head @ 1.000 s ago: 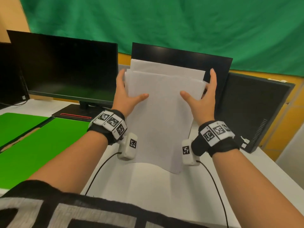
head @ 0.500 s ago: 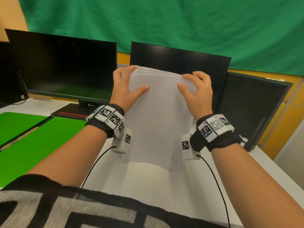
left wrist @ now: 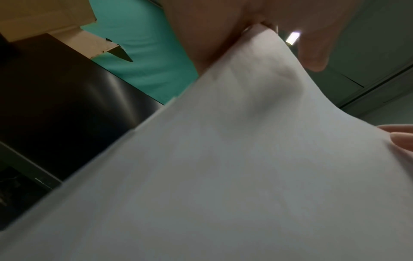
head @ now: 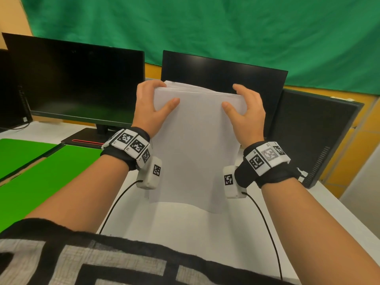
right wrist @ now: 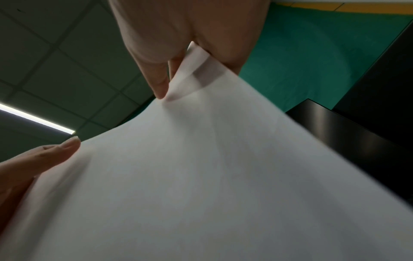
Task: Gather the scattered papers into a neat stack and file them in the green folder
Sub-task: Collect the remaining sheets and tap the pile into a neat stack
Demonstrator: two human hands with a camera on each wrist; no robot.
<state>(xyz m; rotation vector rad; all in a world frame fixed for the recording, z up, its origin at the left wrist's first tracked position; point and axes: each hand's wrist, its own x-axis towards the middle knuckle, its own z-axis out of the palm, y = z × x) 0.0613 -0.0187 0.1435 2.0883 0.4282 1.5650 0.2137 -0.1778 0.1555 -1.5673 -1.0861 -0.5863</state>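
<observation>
My left hand [head: 151, 108] & right hand [head: 246, 112] hold the paper stack [head: 193, 145] upright, bottom edge on the white desk [head: 185, 239], thumbs in front, fingers curled over its top corners; green folder [head: 47, 171] lies open at left

three dark monitors [head: 76, 83] on white desk [head: 185, 233]; green cloth backdrop [head: 226, 27] behind.
</observation>
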